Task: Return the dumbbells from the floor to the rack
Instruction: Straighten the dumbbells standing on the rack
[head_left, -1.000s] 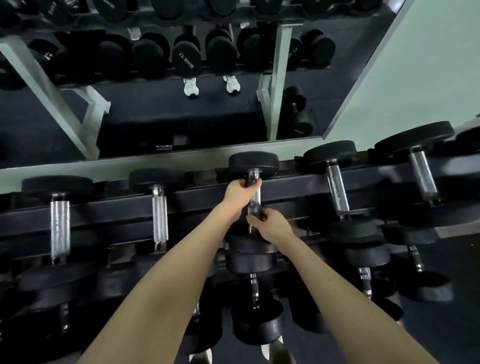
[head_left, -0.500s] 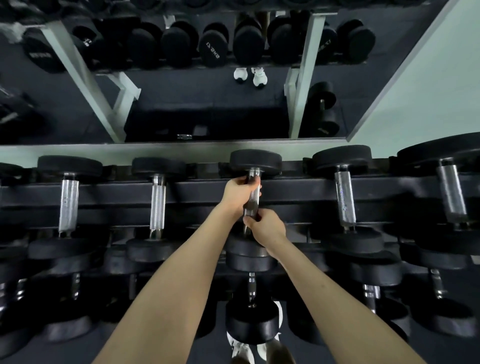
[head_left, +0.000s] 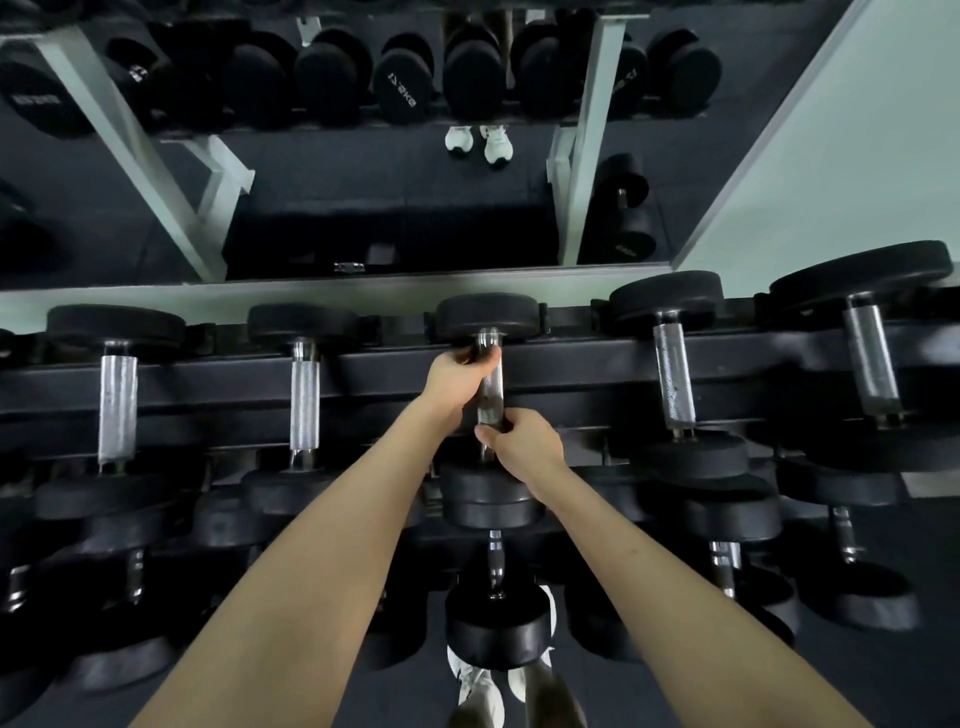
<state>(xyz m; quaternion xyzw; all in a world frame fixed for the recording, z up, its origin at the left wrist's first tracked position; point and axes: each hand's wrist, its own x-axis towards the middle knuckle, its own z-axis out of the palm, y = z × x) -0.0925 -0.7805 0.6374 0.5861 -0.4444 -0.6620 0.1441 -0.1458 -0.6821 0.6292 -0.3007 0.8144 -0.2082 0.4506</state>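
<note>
The dumbbell (head_left: 488, 397) lies on the top tier of the rack (head_left: 576, 371), at the centre of my view. Its long axis runs from 12 to 6 o'clock. The far head rests at the back rail, toward the mirror (head_left: 363, 197). The near head sits at the front edge, toward me. The chrome handle spans the gap between the rails.

Both hands grasp that handle. The left hand (head_left: 460, 371) is wrapped around its far end, just below the far head. The right hand (head_left: 524, 441) has its fingers curled round the near end, just above the near head.

Compared with one second ago, both hands hold the same handle in the same order and the dumbbell lies in the same slot. The rails, which were tilted across my view then, now run level.

At 9 o'clock a smaller dumbbell (head_left: 304, 400) lies parallel to it and apart. At 3 o'clock a larger dumbbell (head_left: 672, 382) does likewise. At 6 o'clock a lower-tier dumbbell (head_left: 496, 626) sits directly beneath, its far end hidden under the near head. White shoes (head_left: 475, 686) show below that. I see nothing touching the held dumbbell other than the hands and the rack.
</note>
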